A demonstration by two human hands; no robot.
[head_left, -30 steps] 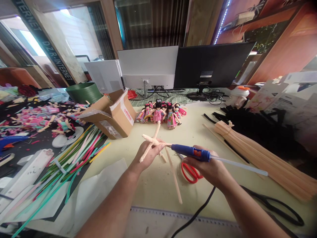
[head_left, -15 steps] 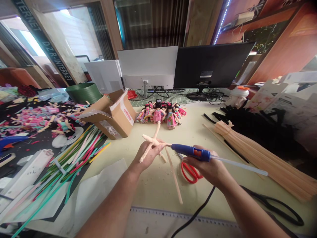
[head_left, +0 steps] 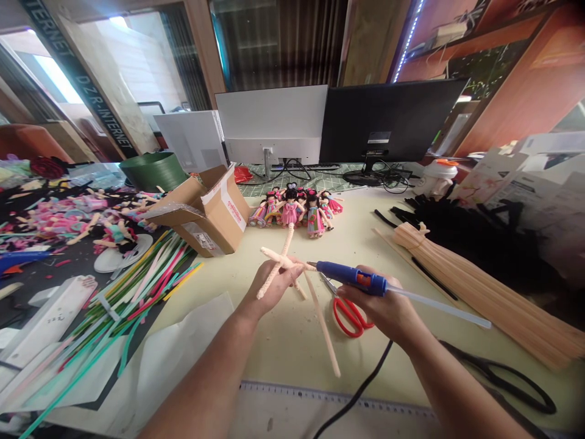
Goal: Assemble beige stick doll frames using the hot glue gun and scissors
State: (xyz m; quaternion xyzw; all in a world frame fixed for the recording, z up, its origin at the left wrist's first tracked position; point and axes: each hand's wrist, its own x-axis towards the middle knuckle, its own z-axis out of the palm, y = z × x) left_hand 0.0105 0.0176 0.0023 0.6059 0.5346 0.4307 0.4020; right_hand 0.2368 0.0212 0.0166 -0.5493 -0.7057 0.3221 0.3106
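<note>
Between the fingers of my left hand [head_left: 273, 286] is a figure of twisted, beige pipe cleaners [head_left: 284, 250], with limbs sticking out several ways. My right hand [head_left: 381, 305] is wrapped round a blue glue gun [head_left: 351, 277], a clear glue stick poking out of its back. The gun's nozzle is at the right end of the figure; whether it touches I cannot tell. One long, straight beige pipe cleaner [head_left: 323, 329] slants down below my left hand. Red-handled scissors [head_left: 350, 317] lie under the gun, partly hidden by my right hand.
Several small dolls [head_left: 292, 210] stand behind my hands, beside an open cardboard box [head_left: 219, 213]. Coloured pipe cleaners [head_left: 132, 292] lie left. A beige pipe cleaner bundle [head_left: 475, 286], black fuzzy strips [head_left: 493, 225] and black scissors [head_left: 512, 378] are right. The gun's cord [head_left: 361, 396] runs toward me.
The glue gun's nozzle has drawn slightly away from my left fingers. Both hands keep their grip, and the rest of the scene has only shifted slightly with the camera.
</note>
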